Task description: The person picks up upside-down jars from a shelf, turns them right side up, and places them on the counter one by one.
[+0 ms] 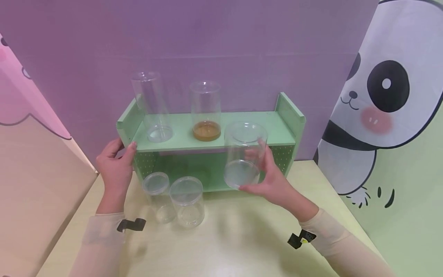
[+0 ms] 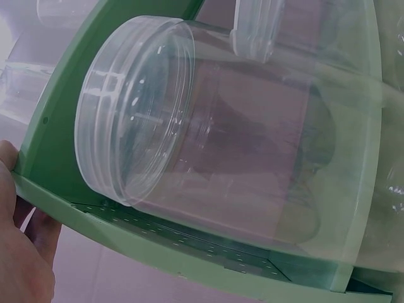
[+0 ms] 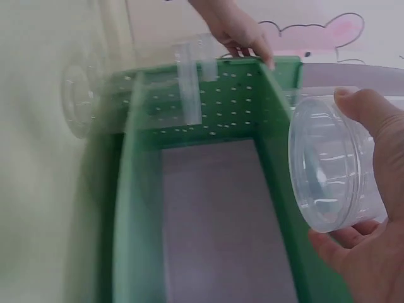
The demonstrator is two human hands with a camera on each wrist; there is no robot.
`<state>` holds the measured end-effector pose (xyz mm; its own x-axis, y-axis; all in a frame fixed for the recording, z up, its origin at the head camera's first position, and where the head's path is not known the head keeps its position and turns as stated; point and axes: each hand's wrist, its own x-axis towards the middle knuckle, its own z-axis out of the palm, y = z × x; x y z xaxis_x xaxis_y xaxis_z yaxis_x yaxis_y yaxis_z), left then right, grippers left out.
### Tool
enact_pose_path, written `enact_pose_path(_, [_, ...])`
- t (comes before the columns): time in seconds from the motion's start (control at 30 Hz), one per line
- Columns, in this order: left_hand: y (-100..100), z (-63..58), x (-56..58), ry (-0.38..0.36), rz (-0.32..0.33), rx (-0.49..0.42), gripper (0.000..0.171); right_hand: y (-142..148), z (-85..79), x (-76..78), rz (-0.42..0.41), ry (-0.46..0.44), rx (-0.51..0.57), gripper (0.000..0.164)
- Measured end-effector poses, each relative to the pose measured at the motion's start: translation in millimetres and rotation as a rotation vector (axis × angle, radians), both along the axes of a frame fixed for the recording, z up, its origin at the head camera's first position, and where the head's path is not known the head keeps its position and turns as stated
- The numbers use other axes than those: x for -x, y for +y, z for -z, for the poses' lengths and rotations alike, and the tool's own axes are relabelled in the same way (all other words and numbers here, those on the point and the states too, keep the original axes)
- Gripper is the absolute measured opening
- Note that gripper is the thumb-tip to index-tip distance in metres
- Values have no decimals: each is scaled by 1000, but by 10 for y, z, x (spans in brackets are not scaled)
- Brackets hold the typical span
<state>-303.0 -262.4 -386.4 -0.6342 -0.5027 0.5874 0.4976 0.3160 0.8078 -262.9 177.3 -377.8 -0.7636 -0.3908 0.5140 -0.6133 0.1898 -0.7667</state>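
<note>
My left hand [image 1: 115, 167] grips the left side panel of a two-tier green shelf [image 1: 180, 145], with the thumb at its front edge. In my right hand [image 1: 275, 184] is a clear plastic jar [image 1: 240, 169], held off the table before the right half of the upper board. The thumb and fingers go round it near its base, as the right wrist view also shows. On the upper board stand a tall clear jar [image 1: 159, 132] at the left and a clear jar with a brown bottom [image 1: 206, 130] near the middle.
Two clear jars, a narrow one [image 1: 155, 184] and a wider one [image 1: 187, 192], stand side by side on the pale table [image 1: 214, 250] before the shelf's left half. A purple wall [image 1: 242, 69] rises behind; panels with cartoon drawings flank both sides.
</note>
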Motion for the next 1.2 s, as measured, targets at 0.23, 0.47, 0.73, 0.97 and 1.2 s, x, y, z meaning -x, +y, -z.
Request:
enact_pose_path(0.23, [-6, 2, 5, -7, -2, -2, 31, -26, 258, -16, -54, 6, 6, 134])
enact_pose_path(0.47, [4, -6, -17, -1, 11, 0, 30, -54, 500, -34, -61, -52, 0, 141])
enact_pose_path(0.73, [-1, 5, 3, -9, 2, -2, 30, -109, 726, -51, -73, -105, 29, 140])
enact_pose_path(0.97, [12, -24, 0, -9, 2, -7, 31, -150, 921, -89, -81, -127, 1, 143])
enact_pose_path(1.2, [34, -74, -109, -93, 13, 6, 39, -182, 976, -122, -89, -147, -14, 141])
